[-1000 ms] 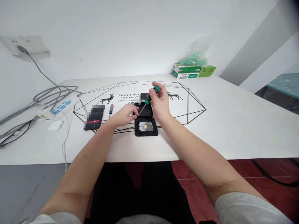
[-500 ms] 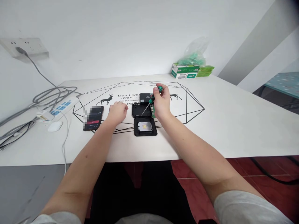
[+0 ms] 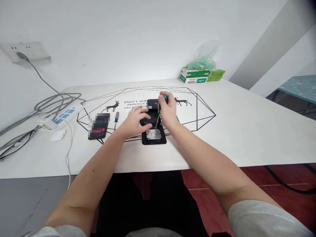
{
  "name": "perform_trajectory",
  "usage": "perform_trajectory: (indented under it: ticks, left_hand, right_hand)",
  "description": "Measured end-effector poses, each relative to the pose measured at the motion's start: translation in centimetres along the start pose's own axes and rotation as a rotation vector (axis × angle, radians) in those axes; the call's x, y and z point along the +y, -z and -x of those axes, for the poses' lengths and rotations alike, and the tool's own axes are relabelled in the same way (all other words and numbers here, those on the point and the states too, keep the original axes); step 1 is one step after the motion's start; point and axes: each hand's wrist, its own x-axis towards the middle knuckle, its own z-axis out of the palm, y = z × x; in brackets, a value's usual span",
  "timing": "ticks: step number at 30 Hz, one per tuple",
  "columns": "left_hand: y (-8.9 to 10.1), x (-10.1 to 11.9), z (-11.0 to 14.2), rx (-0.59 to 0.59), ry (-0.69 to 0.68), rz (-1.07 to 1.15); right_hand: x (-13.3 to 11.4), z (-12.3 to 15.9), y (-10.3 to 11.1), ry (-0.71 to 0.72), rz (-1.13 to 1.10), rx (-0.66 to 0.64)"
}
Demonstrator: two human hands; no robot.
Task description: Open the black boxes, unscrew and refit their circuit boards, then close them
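The right hand [image 3: 168,111] grips a green screwdriver [image 3: 158,112], fingers closed; the left hand [image 3: 135,122] has fingers parted at the black case [image 3: 153,118], contact undetermined.

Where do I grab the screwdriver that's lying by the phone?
Take that screwdriver by its handle, probably from above and the right, thumb and fingers across its sides. The handle is the thick part, pointing away from the person, with the thin shaft toward them. The phone lies to its left, so the right side looks easier.

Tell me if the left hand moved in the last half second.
Yes: the left hand has moved right, farther from the phone, toward the silver plate.
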Motion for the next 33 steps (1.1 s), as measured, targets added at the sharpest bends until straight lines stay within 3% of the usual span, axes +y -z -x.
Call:
perform_trajectory:
  ticks: [4,6,10,16,33]
  left_hand:
    - [-1.4,1.5,0.1,-0.233,-0.078,0.058]
    - [-1.9,1.8,0.0,-0.266,-0.112,0.089]
    - [-2.3,2.4,-0.1,-0.236,-0.155,0.117]
    - [-2.5,2.9,0.1,-0.290,-0.207,0.241]
    - [-2.9,1.9,0.1,-0.302,-0.101,0.279]
  right_hand:
    - [-0.5,0.9,-0.1,0.137,0.117,-0.079]
    - [-0.9,1.5,-0.2,0.176,0.140,-0.118]
    - [-1.5,2.1,-0.4,0.180,0.143,-0.166]
    - [-0.9,1.8,-0.4,0.129,0.087,-0.170]
    - [-0.4,1.7,-0.3,0.198,0.020,-0.065]
